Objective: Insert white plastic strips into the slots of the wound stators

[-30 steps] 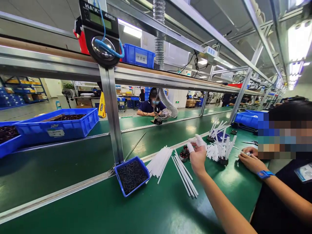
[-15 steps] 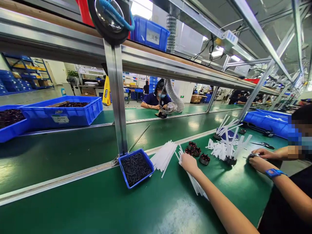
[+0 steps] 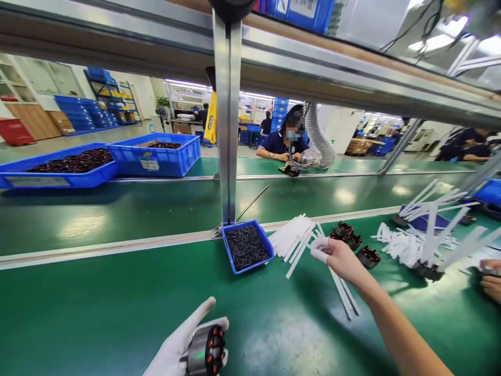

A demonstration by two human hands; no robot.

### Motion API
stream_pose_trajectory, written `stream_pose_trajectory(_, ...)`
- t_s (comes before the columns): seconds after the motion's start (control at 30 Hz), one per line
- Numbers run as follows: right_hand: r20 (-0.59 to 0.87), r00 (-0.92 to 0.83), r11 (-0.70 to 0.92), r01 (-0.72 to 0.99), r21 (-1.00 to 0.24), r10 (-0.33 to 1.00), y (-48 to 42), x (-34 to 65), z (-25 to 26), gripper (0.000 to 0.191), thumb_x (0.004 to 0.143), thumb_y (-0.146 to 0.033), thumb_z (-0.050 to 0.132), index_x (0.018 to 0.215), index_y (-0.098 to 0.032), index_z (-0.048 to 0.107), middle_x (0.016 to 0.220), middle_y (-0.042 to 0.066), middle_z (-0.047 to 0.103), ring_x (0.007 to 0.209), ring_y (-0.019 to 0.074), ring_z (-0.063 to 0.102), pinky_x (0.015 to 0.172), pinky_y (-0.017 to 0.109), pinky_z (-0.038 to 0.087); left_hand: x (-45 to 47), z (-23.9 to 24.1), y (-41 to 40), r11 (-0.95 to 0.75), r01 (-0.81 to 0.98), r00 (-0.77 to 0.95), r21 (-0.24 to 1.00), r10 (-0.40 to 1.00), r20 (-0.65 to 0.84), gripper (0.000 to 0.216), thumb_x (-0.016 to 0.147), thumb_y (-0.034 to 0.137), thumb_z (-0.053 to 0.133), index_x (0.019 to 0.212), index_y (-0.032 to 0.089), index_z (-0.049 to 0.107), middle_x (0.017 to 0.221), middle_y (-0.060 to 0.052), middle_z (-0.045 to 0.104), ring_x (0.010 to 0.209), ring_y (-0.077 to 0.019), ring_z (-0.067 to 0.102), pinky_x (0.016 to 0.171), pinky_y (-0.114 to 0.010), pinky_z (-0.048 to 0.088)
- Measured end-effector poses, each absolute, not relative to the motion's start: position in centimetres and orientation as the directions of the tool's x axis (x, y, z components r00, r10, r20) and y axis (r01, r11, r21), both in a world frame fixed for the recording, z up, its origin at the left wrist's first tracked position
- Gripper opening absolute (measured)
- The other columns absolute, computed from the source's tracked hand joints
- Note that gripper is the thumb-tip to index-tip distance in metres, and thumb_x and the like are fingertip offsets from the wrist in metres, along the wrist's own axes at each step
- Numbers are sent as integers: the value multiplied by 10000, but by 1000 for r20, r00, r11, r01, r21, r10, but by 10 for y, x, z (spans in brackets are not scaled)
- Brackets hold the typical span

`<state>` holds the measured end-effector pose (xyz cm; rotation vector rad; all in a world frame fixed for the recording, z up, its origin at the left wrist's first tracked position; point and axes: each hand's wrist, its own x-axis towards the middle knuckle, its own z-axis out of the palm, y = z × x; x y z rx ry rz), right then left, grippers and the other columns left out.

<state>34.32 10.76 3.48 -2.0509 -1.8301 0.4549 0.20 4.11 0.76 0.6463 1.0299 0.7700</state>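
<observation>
My left hand (image 3: 178,347), in a white glove, is low at the bottom edge and closed around a round motor stator (image 3: 205,351) with copper windings, thumb stretched up. My right hand (image 3: 338,257), bare with white cots on the fingertips, reaches out over the green mat and pinches a white tube at the edge of a pile of white tubes (image 3: 291,237). Longer white tubes (image 3: 346,295) lie under my wrist. Three dark stators (image 3: 354,240) sit just beyond my fingers.
A small blue bin (image 3: 247,246) of black pieces stands by a metal post (image 3: 229,130). Stators with upright tubes (image 3: 428,266) and a co-worker's hand (image 3: 491,279) are on the right. Blue crates (image 3: 156,154) sit far left. A person works across the belt (image 3: 285,143).
The view dropped and turned left. My gloved left hand with the stator came into view. My right hand went from raised, down onto the tubes, and now pinches one slightly lifted.
</observation>
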Motion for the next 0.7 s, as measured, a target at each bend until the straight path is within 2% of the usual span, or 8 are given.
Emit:
stream_pose_trajectory(0.1, 80, -233, 215, 643, -735, 969, 82, 312, 44, 117, 769, -275, 565, 808, -193, 638, 747, 17, 641, 684, 165, 596, 615, 259, 480, 5, 19, 37, 594, -315, 334, 740, 800, -499, 695, 655, 172, 625, 1276, 245, 324, 1098, -94, 589, 678, -141, 626, 491, -183, 416)
stream_pose_trajectory(0.17, 140, -371, 337, 544, -768, 918, 66, 288, 45, 86, 766, -276, 585, 786, -219, 647, 718, 13, 629, 631, 152, 573, 564, 250, 465, 6, 20, 35, 627, -309, 379, 715, 771, -512, 621, 662, 99, 582, 1235, 229, 377, 1092, -85, 589, 694, -141, 634, 511, -178, 428)
stream_pose_trajectory(0.27, 168, -494, 452, 540, -710, 853, 51, 259, 41, 83, 798, -272, 568, 786, -241, 644, 655, 3, 593, 577, 131, 528, 525, 234, 430, 6, 15, 34, 652, -298, 432, 697, 743, -511, 590, 676, 65, 551, 1223, 213, 387, 1076, -82, 593, 718, -161, 645, 534, -195, 453)
stream_pose_trajectory(0.37, 207, -507, 494, 537, -684, 837, 45, 241, 32, 89, 805, -260, 563, 813, -231, 647, 656, 12, 584, 599, 134, 518, 532, 234, 415, 6, 11, 34, 662, -312, 423, 682, 739, -524, 619, 669, 41, 544, 1242, 192, 364, 1116, -93, 579, 764, -182, 646, 614, -250, 492)
stream_pose_trajectory(0.53, 250, -449, 478, 517, -710, 858, 46, 224, 17, 98, 780, -162, 566, 828, -188, 647, 722, 28, 603, 678, 139, 528, 596, 236, 415, 6, 10, 33, 678, -344, 447, 650, 727, -522, 623, 648, 27, 570, 1234, 154, 400, 1150, -110, 566, 855, -221, 619, 746, -349, 496)
stream_pose_trajectory(0.7, 227, -431, 440, 496, -748, 873, 45, 205, 1, 115, 757, -124, 554, 764, -190, 648, 685, 16, 593, 641, 127, 520, 564, 216, 396, 7, 5, 30, 679, -353, 512, 644, 716, -474, 554, 727, 136, 601, 1242, 124, 397, 1132, -146, 575, 919, -252, 597, 731, -335, 481)
